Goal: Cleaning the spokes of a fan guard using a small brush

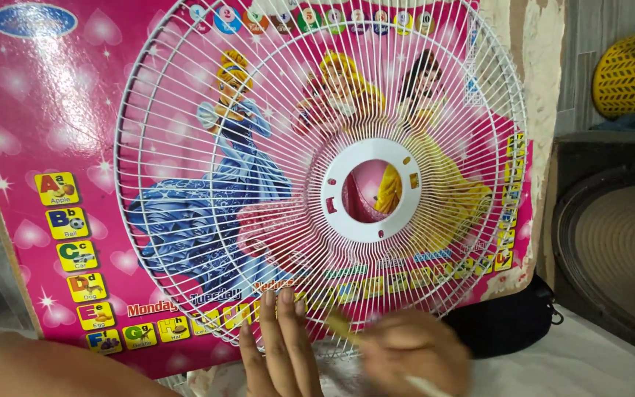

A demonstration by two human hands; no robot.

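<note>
- A pink picture board with cartoon figures and yellow letter tiles stands at the back, on the left.
- The left hand lies flat, fingers straight and close together, fingertips touching the lower rim of the white wire fan guard.
- The fan guard leans upright against the board, in the middle.
- The right hand is blurred; it seems closed on a thin yellowish stick near the guard's bottom edge.
- A black pouch lies just right of the guard.
- A yellow basket sits at the top right.

Both hands are bare (no rings, gloves or sleeves visible).
</note>
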